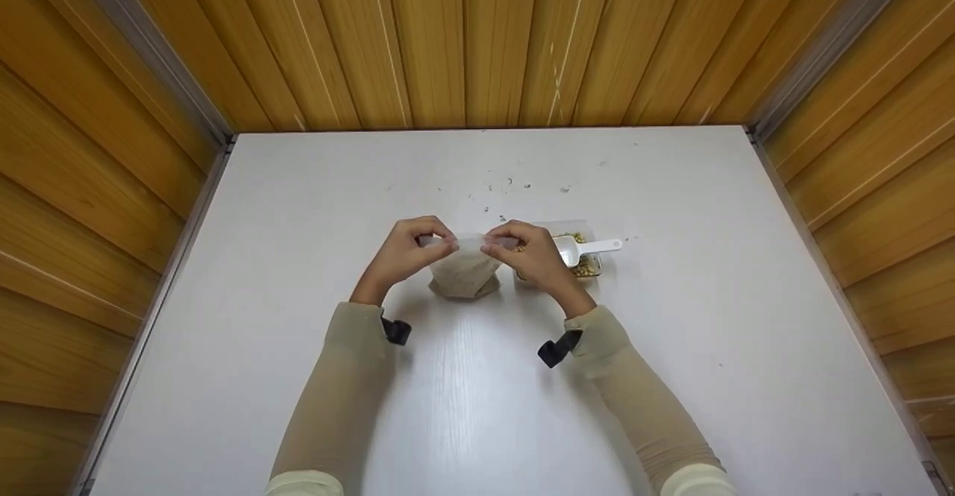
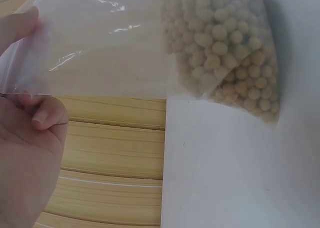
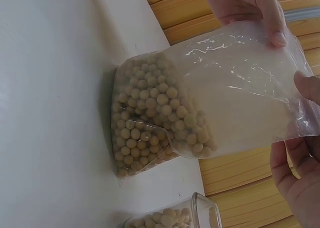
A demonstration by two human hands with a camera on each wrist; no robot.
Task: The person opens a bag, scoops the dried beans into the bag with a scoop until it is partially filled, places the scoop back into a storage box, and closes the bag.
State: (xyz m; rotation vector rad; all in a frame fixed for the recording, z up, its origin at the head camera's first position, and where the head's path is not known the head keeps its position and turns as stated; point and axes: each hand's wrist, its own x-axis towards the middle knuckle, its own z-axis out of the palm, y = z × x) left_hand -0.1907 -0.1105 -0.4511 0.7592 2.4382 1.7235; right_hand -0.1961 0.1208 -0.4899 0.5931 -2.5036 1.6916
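Observation:
A clear zip bag (image 1: 464,271) of round, pale beans, which look like soybeans, stands on the table between my hands. My left hand (image 1: 403,252) pinches its top edge at the left, between thumb and fingers. Opposite it, my right hand (image 1: 536,253) pinches the same edge at the right. In the right wrist view the beans (image 3: 150,107) fill the lower part of the bag (image 3: 235,82), and the film above them is slack. The left wrist view has the upper bag (image 2: 110,47) stretching away from the left hand (image 2: 30,148).
Beside my right hand is a clear container (image 1: 595,266) of beans, partly hidden by that hand. A white scoop (image 1: 597,246) lies across it, handle pointing right. Small dark bits (image 1: 527,186) are scattered on the white table (image 1: 313,205). Wood-panelled walls (image 1: 477,48) enclose the table.

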